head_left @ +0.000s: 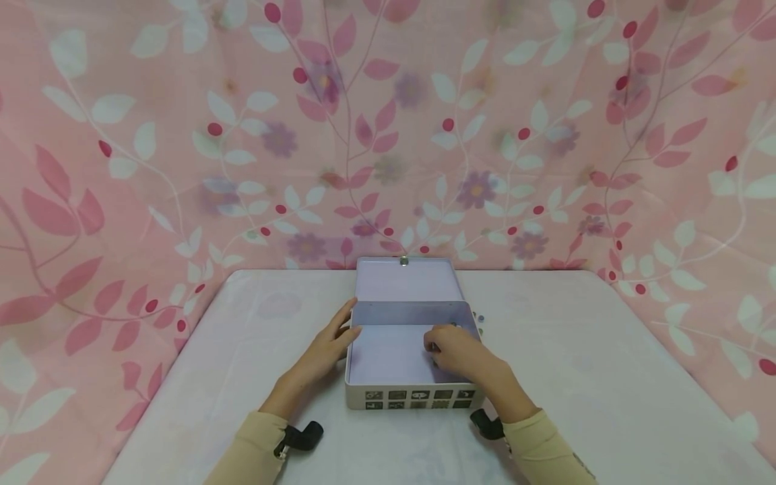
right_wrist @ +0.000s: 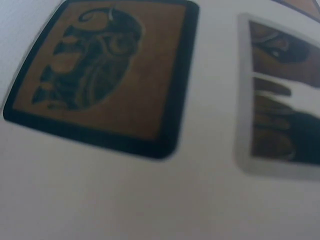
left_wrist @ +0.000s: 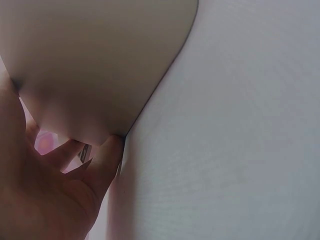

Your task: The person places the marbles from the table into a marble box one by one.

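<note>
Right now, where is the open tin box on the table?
In the head view, the tin box sits mid-table, lid back, left hand at its left wall and right hand reaching inside.

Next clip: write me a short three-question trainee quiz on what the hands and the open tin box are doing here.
1. True or false: the tin box on the table has its lid raised.
2. Where does the right hand sit? A) inside the box, B) flat on the table away from the box, C) on the lid's top edge.
3. Fill in: the left hand rests against the box's ____ side wall.

Key:
1. True; the lid stands open at the back, towards the curtain.
2. A; its fingers are curled inside the box, and what they hold, if anything, is not visible.
3. Left; the fingers lie straight along it, without a closed grip.
</note>
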Available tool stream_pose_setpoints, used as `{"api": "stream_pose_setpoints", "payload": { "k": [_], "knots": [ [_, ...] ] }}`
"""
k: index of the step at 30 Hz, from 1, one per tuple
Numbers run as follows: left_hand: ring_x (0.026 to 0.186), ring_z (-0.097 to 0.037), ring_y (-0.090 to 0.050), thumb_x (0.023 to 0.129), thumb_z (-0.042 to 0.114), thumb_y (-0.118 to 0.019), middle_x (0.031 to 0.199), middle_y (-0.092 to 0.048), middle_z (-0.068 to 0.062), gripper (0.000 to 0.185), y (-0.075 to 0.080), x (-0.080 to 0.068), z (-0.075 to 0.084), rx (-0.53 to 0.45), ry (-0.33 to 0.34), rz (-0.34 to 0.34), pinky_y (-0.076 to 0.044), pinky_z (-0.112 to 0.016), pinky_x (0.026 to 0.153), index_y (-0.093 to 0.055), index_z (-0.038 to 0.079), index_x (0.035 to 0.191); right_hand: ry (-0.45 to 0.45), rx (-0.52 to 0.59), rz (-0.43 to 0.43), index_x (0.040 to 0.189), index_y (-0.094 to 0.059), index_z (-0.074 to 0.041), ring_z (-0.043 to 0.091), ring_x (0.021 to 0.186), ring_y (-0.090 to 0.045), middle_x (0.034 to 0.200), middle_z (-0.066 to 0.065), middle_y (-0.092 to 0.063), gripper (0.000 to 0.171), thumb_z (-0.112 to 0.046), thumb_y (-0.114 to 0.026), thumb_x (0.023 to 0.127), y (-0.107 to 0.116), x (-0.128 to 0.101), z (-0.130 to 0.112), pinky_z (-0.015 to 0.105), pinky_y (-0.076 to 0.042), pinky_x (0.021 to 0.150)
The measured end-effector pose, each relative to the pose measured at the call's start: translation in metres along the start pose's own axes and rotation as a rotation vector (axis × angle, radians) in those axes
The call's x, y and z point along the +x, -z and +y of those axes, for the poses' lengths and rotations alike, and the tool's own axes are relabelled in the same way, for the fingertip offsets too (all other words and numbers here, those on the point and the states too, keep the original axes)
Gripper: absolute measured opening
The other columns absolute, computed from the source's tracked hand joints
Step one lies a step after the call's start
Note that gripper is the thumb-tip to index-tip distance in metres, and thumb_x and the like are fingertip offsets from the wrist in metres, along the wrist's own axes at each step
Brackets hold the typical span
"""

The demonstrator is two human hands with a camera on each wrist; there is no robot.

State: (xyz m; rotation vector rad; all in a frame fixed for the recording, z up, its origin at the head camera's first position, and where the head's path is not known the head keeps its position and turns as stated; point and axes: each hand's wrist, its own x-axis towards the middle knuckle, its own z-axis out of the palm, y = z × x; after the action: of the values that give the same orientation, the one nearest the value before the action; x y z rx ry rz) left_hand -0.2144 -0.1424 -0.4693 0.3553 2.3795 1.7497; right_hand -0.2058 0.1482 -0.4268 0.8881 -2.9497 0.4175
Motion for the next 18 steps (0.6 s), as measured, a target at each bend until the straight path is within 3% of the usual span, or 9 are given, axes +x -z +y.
{"api": "stream_pose_setpoints", "payload": {
  "k": [18],
  "knots": [
    [0.150, -0.038, -0.028, 0.098, 0.056, -0.053, 0.166, -0.020, -0.009, 0.068, 0.0004, -0.0006, -0.0002, -0.004, -0.001, -0.002, -0.043, -0.059, 0.108, -0.017, 0.048, 0.155, -0.016, 0.017, -0.019, 0.090, -0.073, -0.010, 0.011, 0.074, -0.052, 0.088, 0.001, -0.071, 0.013, 0.000, -0.067, 0.083, -0.0028, 0.0019, 0.0011, 0.031, -0.050, 0.069]
  ]
}}
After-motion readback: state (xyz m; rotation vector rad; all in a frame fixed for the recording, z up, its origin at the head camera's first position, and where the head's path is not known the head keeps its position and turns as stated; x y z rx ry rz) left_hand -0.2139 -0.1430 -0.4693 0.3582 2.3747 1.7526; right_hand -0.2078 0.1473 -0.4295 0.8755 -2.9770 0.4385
